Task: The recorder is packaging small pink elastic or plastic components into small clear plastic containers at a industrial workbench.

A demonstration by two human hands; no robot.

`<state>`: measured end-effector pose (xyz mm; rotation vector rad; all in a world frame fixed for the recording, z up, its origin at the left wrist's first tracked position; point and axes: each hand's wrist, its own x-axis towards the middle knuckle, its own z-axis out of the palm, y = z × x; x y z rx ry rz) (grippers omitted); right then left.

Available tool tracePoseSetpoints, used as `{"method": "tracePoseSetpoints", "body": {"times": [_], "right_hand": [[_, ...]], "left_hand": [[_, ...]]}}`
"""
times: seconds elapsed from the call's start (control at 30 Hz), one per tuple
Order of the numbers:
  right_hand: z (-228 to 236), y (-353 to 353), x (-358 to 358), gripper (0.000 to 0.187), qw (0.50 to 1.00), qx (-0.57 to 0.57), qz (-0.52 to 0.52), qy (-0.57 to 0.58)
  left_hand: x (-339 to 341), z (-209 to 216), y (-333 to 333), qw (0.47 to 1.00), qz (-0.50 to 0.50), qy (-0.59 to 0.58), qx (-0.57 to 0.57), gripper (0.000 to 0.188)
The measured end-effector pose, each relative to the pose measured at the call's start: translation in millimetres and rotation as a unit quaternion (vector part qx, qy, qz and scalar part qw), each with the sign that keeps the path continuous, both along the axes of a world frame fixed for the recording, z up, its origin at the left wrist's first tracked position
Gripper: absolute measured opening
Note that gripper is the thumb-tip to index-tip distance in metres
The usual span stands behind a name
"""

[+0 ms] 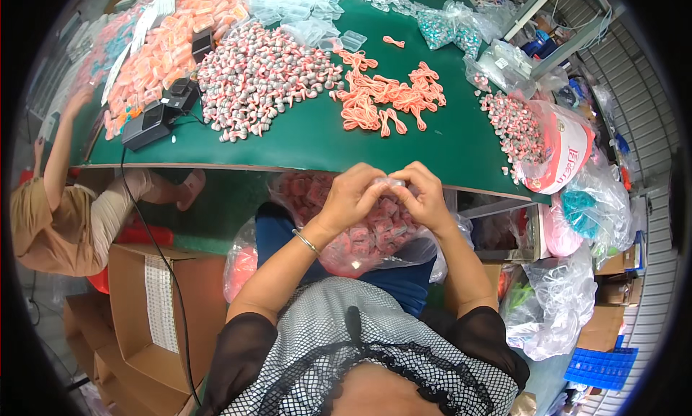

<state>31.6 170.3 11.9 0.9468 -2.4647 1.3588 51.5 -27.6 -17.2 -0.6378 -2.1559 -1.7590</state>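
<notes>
Just in front of the table edge, my left hand and my right hand meet with fingers closed on a small clear plastic case. Fingers and thumbs cover most of it, so what is inside cannot be made out. Below my hands, an open clear bag on my lap holds many small pinkish-red packed cases. On the green table ahead lie a loose pile of coral cord bundles and a heap of small pink-and-grey earplugs.
Clear case shells and orange cases cover the far left, near black boxes with a cable. At right, a printed sack spills more small pieces. Cardboard boxes stand lower left; a co-worker sits beyond them.
</notes>
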Motion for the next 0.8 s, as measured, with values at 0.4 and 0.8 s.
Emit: {"method": "tracePoseSetpoints", "body": {"times": [0.4,0.8], "right_hand": [[-9,-6,-34,0.010,0.996,0.009,-0.079,-0.043],[-19,-3,-69,0.009,0.992,-0.002,-0.100,-0.080]], "left_hand": [[25,-162,26,0.941,-0.047,-0.126,-0.310,0.031],[-29,7,-59,0.930,-0.279,-0.240,0.017,0.021]]}}
